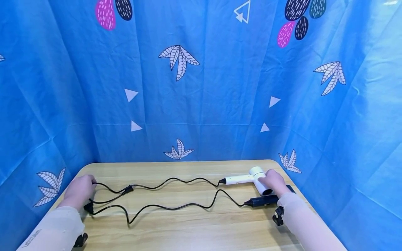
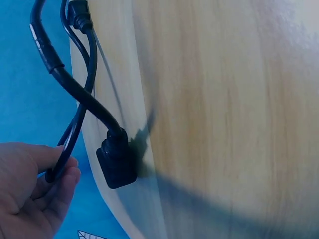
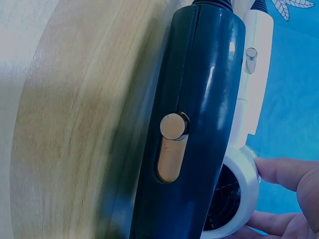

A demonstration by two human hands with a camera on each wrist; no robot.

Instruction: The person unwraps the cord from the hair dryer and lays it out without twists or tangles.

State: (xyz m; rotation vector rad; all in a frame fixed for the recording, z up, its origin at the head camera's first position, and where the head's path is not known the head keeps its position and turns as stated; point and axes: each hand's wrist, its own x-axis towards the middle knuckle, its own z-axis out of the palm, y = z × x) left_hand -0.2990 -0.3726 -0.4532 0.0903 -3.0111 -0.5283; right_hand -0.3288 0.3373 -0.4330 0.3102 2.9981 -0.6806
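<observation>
At the table's right side, my right hand [image 1: 274, 182] grips the head of a white hair dryer [image 1: 239, 179], thumb and fingers on opposite sides of it. In the right wrist view, a dark blue hair dryer [image 3: 199, 89] with a gold slide switch lies in front of the white one. Over at the left edge, my left hand [image 1: 81, 188] pinches a looped black cord [image 2: 75, 132] between thumb and fingers. Beside those fingers is a black plug [image 2: 118, 167]. A second plug [image 1: 128, 189] lies farther in on the table.
Both cords run in waves across the wooden table [image 1: 188, 230]. A blue patterned curtain [image 1: 201, 104] hangs behind the table and along both sides. The table's rounded left edge [image 2: 102, 191] passes close by the left hand.
</observation>
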